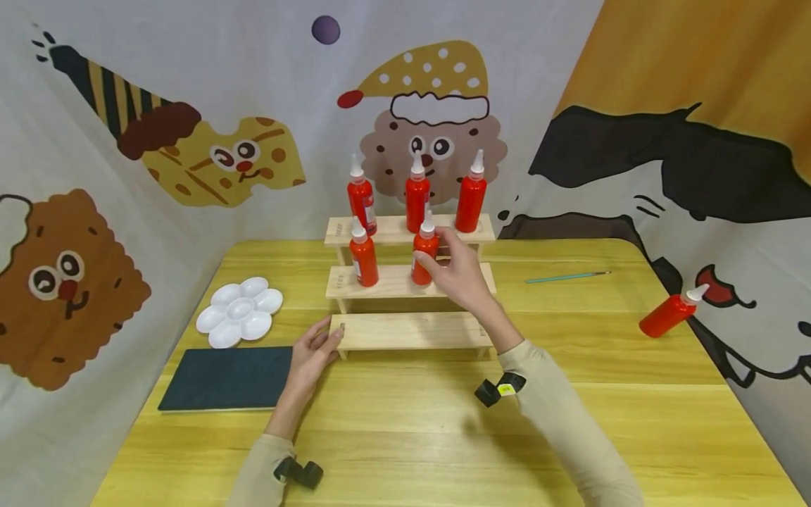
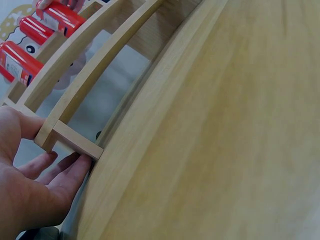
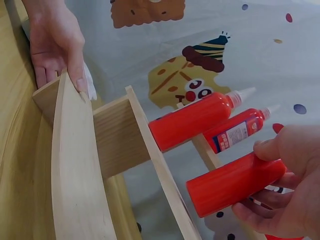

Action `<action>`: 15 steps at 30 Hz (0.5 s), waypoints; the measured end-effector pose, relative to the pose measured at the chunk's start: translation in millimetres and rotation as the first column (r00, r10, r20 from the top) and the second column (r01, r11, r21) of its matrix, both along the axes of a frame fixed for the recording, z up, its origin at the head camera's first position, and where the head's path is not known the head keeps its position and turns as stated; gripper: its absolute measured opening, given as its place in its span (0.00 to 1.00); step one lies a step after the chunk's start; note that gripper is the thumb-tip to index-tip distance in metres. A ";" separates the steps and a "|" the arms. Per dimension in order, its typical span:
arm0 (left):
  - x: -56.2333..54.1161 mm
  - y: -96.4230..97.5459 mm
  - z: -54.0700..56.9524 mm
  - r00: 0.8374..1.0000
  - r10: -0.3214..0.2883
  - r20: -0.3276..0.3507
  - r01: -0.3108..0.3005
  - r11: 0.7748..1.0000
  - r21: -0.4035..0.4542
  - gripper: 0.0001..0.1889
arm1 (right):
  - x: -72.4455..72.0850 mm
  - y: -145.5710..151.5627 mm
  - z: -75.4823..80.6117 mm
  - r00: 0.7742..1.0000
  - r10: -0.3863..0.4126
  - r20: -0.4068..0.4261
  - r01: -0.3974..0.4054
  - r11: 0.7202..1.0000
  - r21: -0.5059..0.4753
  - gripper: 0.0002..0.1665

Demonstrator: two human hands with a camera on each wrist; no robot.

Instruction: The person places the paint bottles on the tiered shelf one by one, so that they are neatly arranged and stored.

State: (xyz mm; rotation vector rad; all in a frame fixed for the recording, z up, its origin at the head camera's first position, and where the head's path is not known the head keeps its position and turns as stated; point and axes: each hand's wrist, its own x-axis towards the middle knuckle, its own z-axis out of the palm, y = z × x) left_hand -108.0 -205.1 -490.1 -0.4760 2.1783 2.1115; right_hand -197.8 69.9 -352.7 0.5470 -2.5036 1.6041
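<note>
A three-step wooden rack (image 1: 415, 331) stands on the table. My left hand (image 1: 310, 355) grips the left end of its lowest step, thumb on top and fingers beside the support in the left wrist view. Over the middle step, my right hand (image 1: 457, 271) holds a red paint bottle (image 3: 230, 185) with a white nozzle, upright between thumb and fingers. Whether its base touches the wood I cannot tell. Left of it on that step is another red bottle (image 1: 364, 262). Three more red bottles, one of them the middle bottle (image 1: 417, 203), line the top step.
One red bottle (image 1: 667, 315) lies tilted at the table's right edge. A thin teal paintbrush (image 1: 567, 277) rests right of the rack. To the left are a white flower-shaped palette (image 1: 241, 310) and a dark flat board (image 1: 224, 380). A cartoon-printed cloth (image 1: 253, 42) hangs behind the table.
</note>
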 end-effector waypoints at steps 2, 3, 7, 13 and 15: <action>0.0 0.1 0.3 1.000 -0.001 0.000 0.001 1.000 0.001 0.32 | -2.2 -3.2 0.1 1.000 0.008 -0.005 -0.008 1.000 0.008 0.28; 0.1 0.2 0.6 1.000 -0.002 0.000 0.002 1.000 0.000 0.32 | -3.2 -4.6 0.3 1.000 0.013 -0.007 -0.013 1.000 0.013 0.28; 0.8 0.2 1.7 1.000 0.004 0.002 -0.004 1.000 -0.003 0.32 | -7.5 -9.7 -0.2 0.999 0.038 -0.001 -0.038 0.999 0.034 0.28; 0.2 1.3 1.2 1.000 -0.004 0.005 0.004 1.000 -0.011 0.32 | -6.6 -10.7 0.2 0.999 0.036 0.039 -0.038 0.997 0.066 0.29; 0.0 0.9 0.8 1.000 -0.003 0.008 0.003 1.000 -0.010 0.32 | -6.1 -10.4 1.5 0.999 0.039 0.028 -0.041 0.997 0.064 0.29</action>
